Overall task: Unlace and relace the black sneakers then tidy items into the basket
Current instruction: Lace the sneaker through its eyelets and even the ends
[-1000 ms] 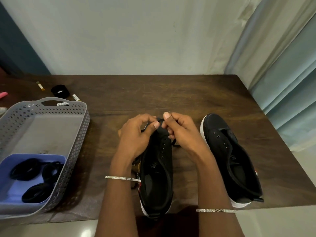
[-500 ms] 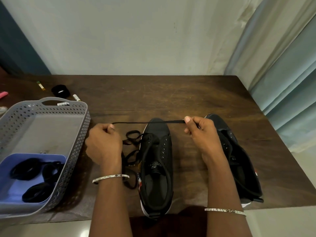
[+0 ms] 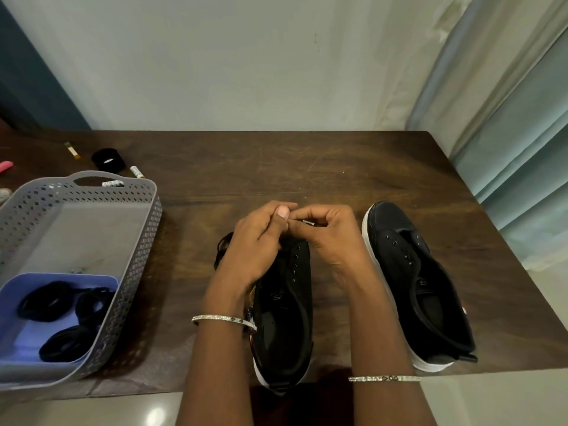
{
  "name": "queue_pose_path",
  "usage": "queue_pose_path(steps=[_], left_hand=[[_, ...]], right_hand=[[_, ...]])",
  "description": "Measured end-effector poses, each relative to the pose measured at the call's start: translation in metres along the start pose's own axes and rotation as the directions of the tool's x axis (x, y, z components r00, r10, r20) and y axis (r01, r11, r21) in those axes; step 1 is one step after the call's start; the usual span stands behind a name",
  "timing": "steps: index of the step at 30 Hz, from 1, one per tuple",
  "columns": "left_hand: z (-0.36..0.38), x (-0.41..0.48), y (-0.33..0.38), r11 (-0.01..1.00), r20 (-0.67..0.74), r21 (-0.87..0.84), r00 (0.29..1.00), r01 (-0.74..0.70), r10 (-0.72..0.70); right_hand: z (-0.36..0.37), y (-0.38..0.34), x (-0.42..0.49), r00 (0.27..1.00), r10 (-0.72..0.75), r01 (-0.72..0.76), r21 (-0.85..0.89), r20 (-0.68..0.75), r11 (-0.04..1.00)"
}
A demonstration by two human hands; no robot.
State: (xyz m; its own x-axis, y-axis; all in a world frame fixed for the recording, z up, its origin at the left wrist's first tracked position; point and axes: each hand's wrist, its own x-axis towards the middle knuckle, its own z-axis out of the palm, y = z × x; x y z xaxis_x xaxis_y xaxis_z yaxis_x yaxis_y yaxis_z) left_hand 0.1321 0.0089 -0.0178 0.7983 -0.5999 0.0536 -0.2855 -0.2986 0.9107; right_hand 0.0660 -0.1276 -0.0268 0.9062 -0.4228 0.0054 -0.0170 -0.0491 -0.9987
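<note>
Matt black cloth sneakers (image 3: 412,272) sit on scuffed dark wood table (image 3: 276,167); basket (image 3: 144,241) is perforated grey plastic.

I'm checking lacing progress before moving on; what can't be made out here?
Head view:
1. Middle sneaker: toe and front eyelets covered by the left hand and right hand.
2. Lace: only its tip shows at the fingers; which eyelet it runs through is hidden.
3. Dark coils in the basket's blue tray: too dark to identify.

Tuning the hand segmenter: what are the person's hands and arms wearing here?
Both forearms are bare, no sleeves or gloves. No rings visible on the left hand or right hand. Each wrist carries one thin silver bangle with small dark markings: left bangle, right bangle.
</note>
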Motion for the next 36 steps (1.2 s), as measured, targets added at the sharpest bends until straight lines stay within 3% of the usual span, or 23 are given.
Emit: queue_pose_path(steps=[3,6,9,12,16,20,25,30,36], left_hand=[[-0.002,0.0,-0.003,0.998,0.04,0.019,0.997,0.062,-0.062],[-0.004,0.0,-0.004,0.986,-0.036,0.114,0.992,0.123,-0.119],[-0.006,0.0,-0.004,0.966,-0.185,0.171,0.969,0.193,-0.161],[-0.003,0.0,0.0,0.951,-0.278,0.171,0.939,0.257,-0.203],[0.006,-0.001,0.009,0.917,-0.378,0.205,0.892,0.341,-0.247],[0.019,-0.001,0.019,0.854,-0.4,0.245,0.85,0.46,-0.343],[0.028,0.0,0.024,0.833,-0.37,0.243,0.841,0.498,-0.395],[0.028,-0.002,0.023,0.794,-0.368,0.304,0.834,0.526,-0.412],[0.037,-0.001,0.021,0.776,-0.316,0.32,0.834,0.543,-0.453]], right_hand=[[-0.001,0.002,0.0,0.998,0.066,-0.067,-0.065,-0.01,0.996],[-0.002,0.008,0.003,0.976,0.168,-0.18,-0.076,-0.141,0.981],[-0.006,0.016,0.006,0.937,0.227,-0.313,-0.349,-0.266,0.884],[-0.002,0.012,0.003,0.912,0.338,-0.408,-0.434,-0.233,0.803],[0.007,0.007,0.002,0.9,0.386,-0.43,-0.548,-0.201,0.717],[0.002,0.005,0.003,0.918,0.369,-0.385,-0.555,-0.146,0.738],[0.005,0.004,-0.001,0.925,0.38,-0.283,-0.659,0.004,0.697],[-0.003,0.004,-0.001,0.937,0.333,-0.331,-0.565,-0.103,0.756],[-0.018,0.004,-0.006,0.882,0.463,-0.465,-0.318,-0.089,0.826]])
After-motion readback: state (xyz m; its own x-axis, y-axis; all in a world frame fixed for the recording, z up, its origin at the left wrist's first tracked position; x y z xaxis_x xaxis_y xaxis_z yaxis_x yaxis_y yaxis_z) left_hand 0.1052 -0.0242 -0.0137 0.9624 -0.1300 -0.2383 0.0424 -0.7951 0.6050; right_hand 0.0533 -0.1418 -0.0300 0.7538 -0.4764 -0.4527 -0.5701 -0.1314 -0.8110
